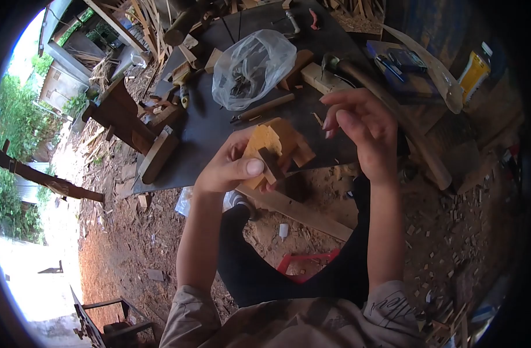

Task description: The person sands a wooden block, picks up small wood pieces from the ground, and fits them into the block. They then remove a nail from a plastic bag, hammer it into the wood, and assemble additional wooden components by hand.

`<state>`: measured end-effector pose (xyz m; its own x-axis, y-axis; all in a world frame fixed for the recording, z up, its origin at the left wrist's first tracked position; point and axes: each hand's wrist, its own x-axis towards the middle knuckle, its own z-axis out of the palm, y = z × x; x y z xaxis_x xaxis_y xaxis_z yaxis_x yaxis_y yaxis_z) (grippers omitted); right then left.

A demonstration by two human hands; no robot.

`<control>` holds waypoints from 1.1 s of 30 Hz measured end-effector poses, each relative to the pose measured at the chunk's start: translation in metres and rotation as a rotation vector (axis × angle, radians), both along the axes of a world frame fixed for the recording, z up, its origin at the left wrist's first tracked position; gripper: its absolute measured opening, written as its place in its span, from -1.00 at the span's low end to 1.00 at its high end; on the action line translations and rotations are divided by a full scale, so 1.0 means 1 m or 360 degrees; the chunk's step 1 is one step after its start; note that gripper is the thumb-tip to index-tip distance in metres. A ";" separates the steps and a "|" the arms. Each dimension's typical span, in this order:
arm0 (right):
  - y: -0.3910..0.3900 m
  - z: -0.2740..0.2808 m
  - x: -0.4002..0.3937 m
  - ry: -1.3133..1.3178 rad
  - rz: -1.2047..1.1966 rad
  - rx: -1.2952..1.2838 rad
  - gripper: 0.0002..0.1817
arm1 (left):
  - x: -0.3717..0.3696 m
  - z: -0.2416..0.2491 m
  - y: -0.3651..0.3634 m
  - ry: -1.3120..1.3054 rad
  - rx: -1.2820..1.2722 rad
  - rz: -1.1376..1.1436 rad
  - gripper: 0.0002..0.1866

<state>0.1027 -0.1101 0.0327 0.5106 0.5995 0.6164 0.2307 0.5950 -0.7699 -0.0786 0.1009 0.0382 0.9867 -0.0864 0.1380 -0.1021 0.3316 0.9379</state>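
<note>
My left hand [224, 165] is closed around a yellowish wooden block [264, 139] with a rough, uneven top, held over the near edge of the dark table. A short dark wood strip [271, 166] lies across the block's near face, beside my left thumb. Another brown wooden part [303, 152] juts out at the block's right side. Raised to the right of the block, my right hand [367, 130] has its fingers bent and apart, with nothing visible in them. It touches neither the block nor the table.
On the dark table [204, 142] lie a clear plastic bag [254, 66] with small dark pieces, a thin wooden-handled tool [262, 108] and a long-handled hammer [393, 116]. A yellow bottle [475, 72] stands at right. Below, a plank [300, 211] and red frame [306, 258] sit near my legs.
</note>
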 end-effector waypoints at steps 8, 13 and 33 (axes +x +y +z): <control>0.000 -0.001 0.001 -0.0031 0.0011 -0.0046 -0.73 | 0.004 -0.001 -0.006 -0.0005 0.0149 0.0112 0.04; 0.000 -0.001 0.001 -0.0054 0.0003 -0.0053 -0.74 | 0.004 0.005 -0.009 0.0072 0.0127 0.0040 0.01; 0.003 -0.003 -0.017 -0.0482 -0.0482 -0.0031 -0.65 | 0.007 0.007 -0.020 -0.0086 0.0431 0.0688 -0.29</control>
